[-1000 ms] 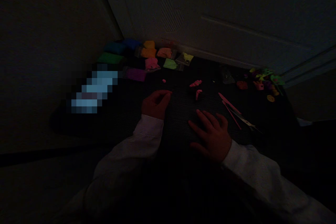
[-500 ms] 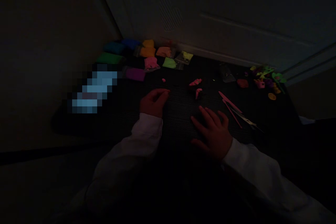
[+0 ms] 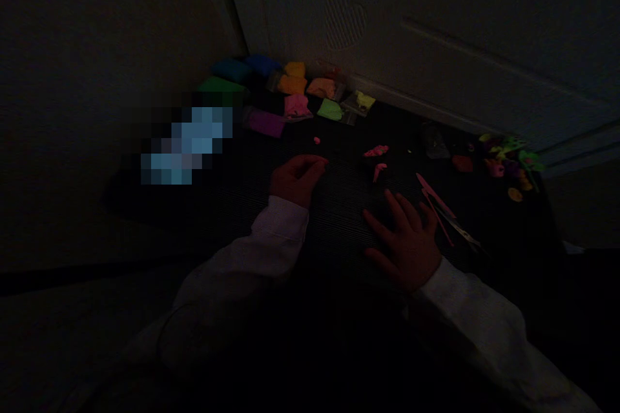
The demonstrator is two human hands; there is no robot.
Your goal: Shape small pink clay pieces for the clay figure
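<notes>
The scene is very dark. My left hand rests on a dark ribbed mat with its fingers curled together; what they pinch, if anything, is hidden. My right hand lies flat on the mat, fingers spread, holding nothing. Two small pink clay pieces lie just beyond the right hand's fingertips. A tiny pink ball sits beyond my left hand. Pink-handled scissors lie right of my right hand.
Several bags of coloured clay are stacked at the mat's far left by the wall. A cluster of small coloured clay figures sits at the far right. A door stands behind. A blurred bluish patch lies left.
The view has shifted, so everything sits a little to the right and higher. My right hand has slid slightly forward toward the pink pieces. My left hand keeps its curled pose.
</notes>
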